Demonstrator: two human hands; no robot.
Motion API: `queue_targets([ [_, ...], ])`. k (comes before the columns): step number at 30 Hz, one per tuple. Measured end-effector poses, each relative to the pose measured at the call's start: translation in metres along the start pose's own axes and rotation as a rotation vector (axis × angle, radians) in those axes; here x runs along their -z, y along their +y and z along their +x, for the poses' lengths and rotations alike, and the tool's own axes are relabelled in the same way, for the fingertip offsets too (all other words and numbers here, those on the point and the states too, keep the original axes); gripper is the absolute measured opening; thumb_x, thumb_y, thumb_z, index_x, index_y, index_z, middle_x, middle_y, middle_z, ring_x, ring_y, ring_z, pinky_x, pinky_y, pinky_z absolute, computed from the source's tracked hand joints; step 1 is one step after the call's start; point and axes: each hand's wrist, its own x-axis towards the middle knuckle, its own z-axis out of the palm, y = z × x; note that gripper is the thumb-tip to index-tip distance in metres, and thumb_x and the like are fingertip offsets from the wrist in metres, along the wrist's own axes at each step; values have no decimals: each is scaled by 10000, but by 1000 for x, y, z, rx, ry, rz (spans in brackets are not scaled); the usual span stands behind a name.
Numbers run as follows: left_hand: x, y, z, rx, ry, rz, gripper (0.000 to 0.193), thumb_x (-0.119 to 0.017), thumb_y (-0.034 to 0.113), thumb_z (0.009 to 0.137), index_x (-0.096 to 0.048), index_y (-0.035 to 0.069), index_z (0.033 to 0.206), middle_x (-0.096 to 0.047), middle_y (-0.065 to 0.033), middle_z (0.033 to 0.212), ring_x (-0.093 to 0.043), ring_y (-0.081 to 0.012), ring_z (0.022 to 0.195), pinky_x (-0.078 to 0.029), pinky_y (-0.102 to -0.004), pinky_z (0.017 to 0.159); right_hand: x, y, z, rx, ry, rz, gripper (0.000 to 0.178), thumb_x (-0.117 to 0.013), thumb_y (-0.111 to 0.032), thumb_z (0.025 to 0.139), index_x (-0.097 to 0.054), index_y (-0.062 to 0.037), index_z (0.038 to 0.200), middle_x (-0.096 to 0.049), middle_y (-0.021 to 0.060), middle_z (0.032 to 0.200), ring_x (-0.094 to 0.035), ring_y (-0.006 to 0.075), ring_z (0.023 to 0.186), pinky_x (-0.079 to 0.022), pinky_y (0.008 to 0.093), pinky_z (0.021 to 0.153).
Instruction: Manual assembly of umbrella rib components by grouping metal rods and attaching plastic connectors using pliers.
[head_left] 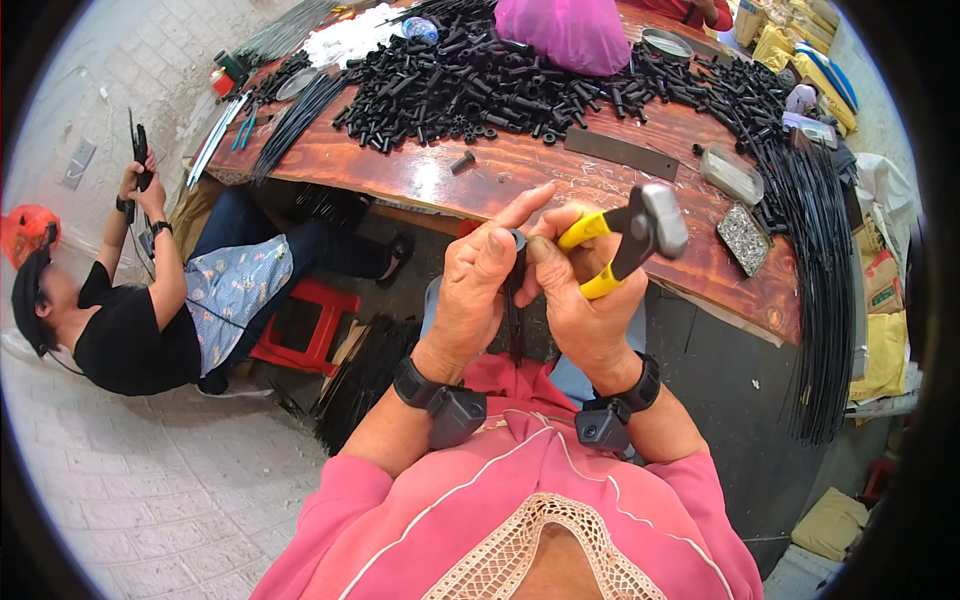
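Both my hands are close together in front of my chest, just off the table's near edge. My left hand [473, 283] grips a slim black piece [516, 270] with a rounded top, from which thin dark rods hang down toward my lap. In my right hand [592, 310] are pliers [645, 230] with yellow handles and a thick metal head, which points up and to the right. The thumb and fingertips of that hand also meet at the black piece. How the rods join it is hidden by my fingers.
Black plastic tubes [480, 85] are heaped across the wooden table [420, 180]. A flat dark bar [620, 152], a clear box [731, 172] and a tray of small metal bits [744, 238] lie on the right. Long black rods [815, 290] overhang there. A co-worker [150, 300] sits at left.
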Motion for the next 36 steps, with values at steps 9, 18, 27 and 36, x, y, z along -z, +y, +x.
queue_targets([
  [9,6,2,2,62,-95,-107,696,-538,444,935,-420,-38,1423,-606,-19,817,-409,-36,504,-307,-187,486,25,2,31,-156,-378,163,254,-753,-29,808,-600,-2,1009,-600,16,789,-567,63,653,-458,216,549],
  [18,13,0,1,69,62,-72,848,-283,685,964,-494,-30,1366,-368,57,471,-289,-40,425,-256,-215,451,43,-19,40,-85,-463,-401,292,-772,-175,771,-597,-24,949,-596,81,706,-572,190,613,-446,320,576],
  [27,15,3,0,224,113,-2,736,-317,596,1000,-666,-31,1163,-456,41,516,-321,-37,434,-248,-203,425,67,-26,27,125,-732,-1172,210,-679,-128,761,-539,-37,888,-625,149,744,-638,338,720,-496,439,632],
  [36,20,0,1,186,76,-92,793,-285,651,980,-629,-18,1229,-658,-12,776,-349,-26,462,-240,-192,408,57,-33,26,211,-670,-1189,342,-653,-50,767,-546,0,1088,-537,181,971,-519,353,944,-495,416,749],
])
